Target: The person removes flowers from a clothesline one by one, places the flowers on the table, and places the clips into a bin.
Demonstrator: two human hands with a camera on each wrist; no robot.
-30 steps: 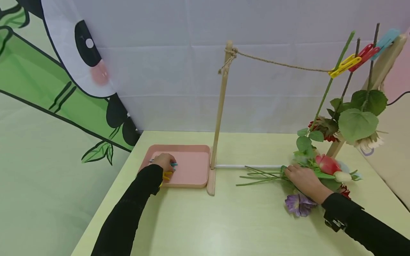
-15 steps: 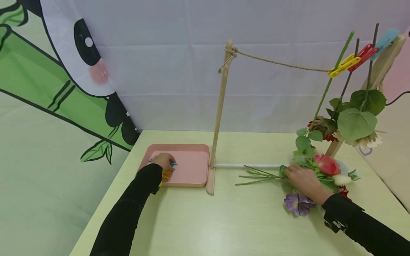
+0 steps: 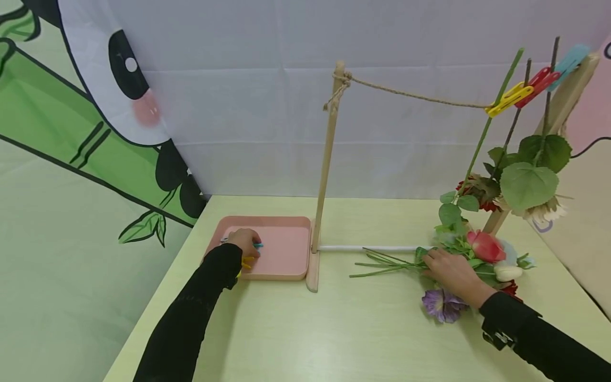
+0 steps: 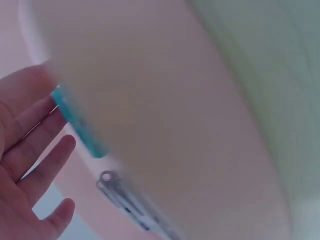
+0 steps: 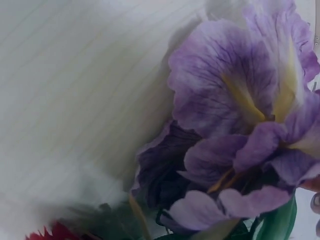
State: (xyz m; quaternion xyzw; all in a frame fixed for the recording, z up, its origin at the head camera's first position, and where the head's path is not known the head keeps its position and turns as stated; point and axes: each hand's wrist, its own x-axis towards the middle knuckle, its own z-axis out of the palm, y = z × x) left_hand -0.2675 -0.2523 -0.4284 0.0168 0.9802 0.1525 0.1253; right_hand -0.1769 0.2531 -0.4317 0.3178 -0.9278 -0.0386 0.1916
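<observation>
In the head view my left hand (image 3: 244, 242) is inside the pink tray (image 3: 285, 270). Its thumb and first fingers pinch a teal clothespin (image 4: 77, 122); the other fingers are spread loosely in the left wrist view. A grey clothespin (image 4: 127, 200) and a yellow clothespin (image 3: 246, 262) lie close to this hand. On the right my right hand (image 3: 453, 273) grips a bunch of artificial flowers by the green stems (image 3: 386, 269), its fingertips partly hidden. Near that hand are a purple flower (image 5: 225, 90), a pink-red flower (image 3: 486, 246) and a cream flower (image 3: 508, 273).
A wooden frame (image 3: 327, 159) carries a twine line (image 3: 415, 97). Yellow (image 3: 508, 100), red (image 3: 538, 86) and light blue clothespins (image 3: 568, 66) hold flowers upside down on its right end. A white bar (image 3: 367, 248) runs low between the posts.
Both hands stay almost where they were. A second small blue tip below the left fingers, seen earlier, no longer shows. The whole head view has shifted slightly.
</observation>
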